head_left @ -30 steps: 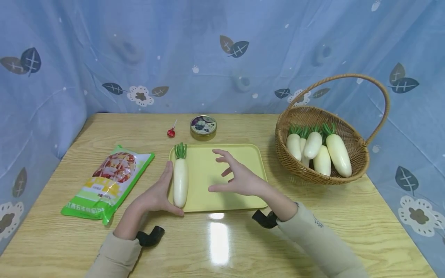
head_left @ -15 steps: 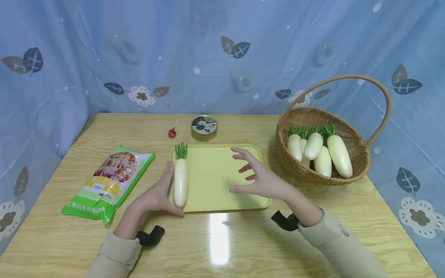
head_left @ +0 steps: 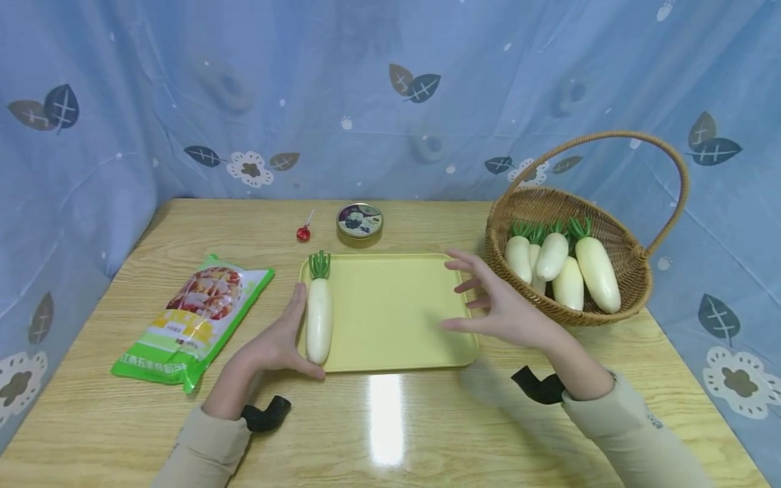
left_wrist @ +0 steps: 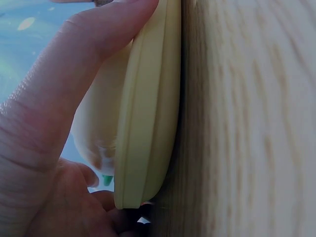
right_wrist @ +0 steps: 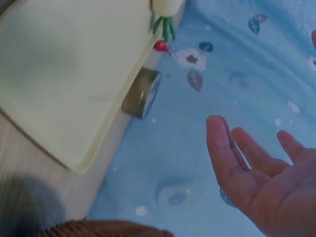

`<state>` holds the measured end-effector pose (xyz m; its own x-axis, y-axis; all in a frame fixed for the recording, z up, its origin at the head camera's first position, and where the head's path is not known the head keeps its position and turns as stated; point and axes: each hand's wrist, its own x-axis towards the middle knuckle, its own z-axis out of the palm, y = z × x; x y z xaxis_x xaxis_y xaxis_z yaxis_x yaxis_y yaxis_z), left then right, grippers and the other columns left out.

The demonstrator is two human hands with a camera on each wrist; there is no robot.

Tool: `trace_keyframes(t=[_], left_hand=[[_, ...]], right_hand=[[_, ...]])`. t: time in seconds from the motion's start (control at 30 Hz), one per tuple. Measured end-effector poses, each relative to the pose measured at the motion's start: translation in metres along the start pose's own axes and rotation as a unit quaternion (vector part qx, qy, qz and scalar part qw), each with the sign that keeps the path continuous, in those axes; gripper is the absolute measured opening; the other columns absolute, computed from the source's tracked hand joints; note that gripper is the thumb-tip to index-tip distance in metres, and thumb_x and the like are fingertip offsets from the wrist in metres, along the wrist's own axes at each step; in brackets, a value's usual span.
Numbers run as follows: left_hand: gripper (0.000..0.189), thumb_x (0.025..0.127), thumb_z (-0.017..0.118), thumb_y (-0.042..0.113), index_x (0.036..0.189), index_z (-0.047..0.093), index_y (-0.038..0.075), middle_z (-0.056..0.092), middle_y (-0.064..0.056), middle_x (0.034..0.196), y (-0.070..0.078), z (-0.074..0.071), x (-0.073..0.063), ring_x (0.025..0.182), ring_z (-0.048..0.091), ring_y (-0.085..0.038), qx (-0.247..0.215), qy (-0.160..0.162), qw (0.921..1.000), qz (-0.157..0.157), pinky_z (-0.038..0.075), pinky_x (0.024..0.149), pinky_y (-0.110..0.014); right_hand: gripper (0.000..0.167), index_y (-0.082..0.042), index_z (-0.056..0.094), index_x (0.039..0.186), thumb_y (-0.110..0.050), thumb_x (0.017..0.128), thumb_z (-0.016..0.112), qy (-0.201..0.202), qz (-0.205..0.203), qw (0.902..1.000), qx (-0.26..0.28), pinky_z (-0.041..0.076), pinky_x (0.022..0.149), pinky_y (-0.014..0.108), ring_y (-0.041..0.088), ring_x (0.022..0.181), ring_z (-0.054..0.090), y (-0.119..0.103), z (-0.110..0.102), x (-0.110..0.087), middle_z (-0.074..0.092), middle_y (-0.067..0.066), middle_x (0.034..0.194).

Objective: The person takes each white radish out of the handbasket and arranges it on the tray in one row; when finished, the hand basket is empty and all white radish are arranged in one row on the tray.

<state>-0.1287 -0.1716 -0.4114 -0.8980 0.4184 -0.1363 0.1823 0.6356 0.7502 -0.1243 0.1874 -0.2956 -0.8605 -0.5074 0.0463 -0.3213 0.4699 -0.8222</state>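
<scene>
A white radish (head_left: 318, 320) lies lengthwise along the 9 o'clock side of the yellow tray (head_left: 390, 312), its green leaves reaching toward 12 o'clock. The left hand (head_left: 274, 344) touches the tray's corner at 8 o'clock, its grip spread wide, thumb at the near rim and fingers along the 9 o'clock rim. Whether it also touches the radish, I cannot tell. The right hand (head_left: 499, 308) hangs at the tray's 3 o'clock edge, thumb and fingers apart, loosely bent. From the tray's centre, a wicker basket (head_left: 546, 203) with five more radishes (head_left: 598, 274) stands on the desk (head_left: 329, 434) between 2 and 3 o'clock, near the right hand. A round tin (head_left: 360, 222) sits just beyond the rim at 11, a red lollipop (head_left: 304, 234) at 10, and a green-edged packet (head_left: 195, 318) at 9. At 12 hangs a blue curtain (head_left: 360, 88).
</scene>
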Motion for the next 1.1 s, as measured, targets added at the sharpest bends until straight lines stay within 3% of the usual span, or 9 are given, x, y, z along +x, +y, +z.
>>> trace_keyframes(t=[0.33, 0.83, 1.1], left_hand=[[0.150, 0.047, 0.089, 0.041, 0.142, -0.020, 0.004, -0.020, -0.019, 0.148, 0.002, 0.000, 0.000, 0.135, -0.012, -0.033, -0.002, -0.008, 1.0000, -0.003, 0.006, 0.107, -0.053], [0.150, 0.046, 0.089, 0.043, 0.142, -0.020, 0.004, -0.020, -0.019, 0.148, 0.000, 0.000, -0.001, 0.136, -0.011, -0.033, 0.003, -0.003, 1.0000, -0.004, 0.007, 0.107, -0.053], [0.150, 0.046, 0.089, 0.043, 0.142, -0.020, 0.003, -0.020, -0.020, 0.148, 0.000, 0.000, -0.001, 0.136, -0.011, -0.034, 0.004, 0.000, 1.0000, -0.001, 0.007, 0.107, -0.052]], right_hand=[[0.089, -0.031, 0.019, 0.143, -0.010, 0.077, 0.074, 0.011, -0.037, 0.9992, -0.005, 0.046, 0.085, 0.046, 0.024, 0.111, 0.047, 0.010, -0.026, -0.010, 0.033, 0.003, 0.142], [0.088, -0.024, 0.016, 0.146, -0.001, 0.079, 0.069, 0.059, -0.037, 0.9957, -0.061, 0.049, 0.079, 0.028, 0.019, 0.107, 0.050, 0.022, -0.065, -0.032, 0.034, 0.014, 0.140], [0.087, -0.019, 0.018, 0.146, 0.006, 0.079, 0.067, 0.081, -0.040, 0.9939, -0.063, 0.049, 0.075, 0.019, 0.007, 0.104, 0.050, 0.030, -0.085, -0.043, 0.037, -0.003, 0.136]])
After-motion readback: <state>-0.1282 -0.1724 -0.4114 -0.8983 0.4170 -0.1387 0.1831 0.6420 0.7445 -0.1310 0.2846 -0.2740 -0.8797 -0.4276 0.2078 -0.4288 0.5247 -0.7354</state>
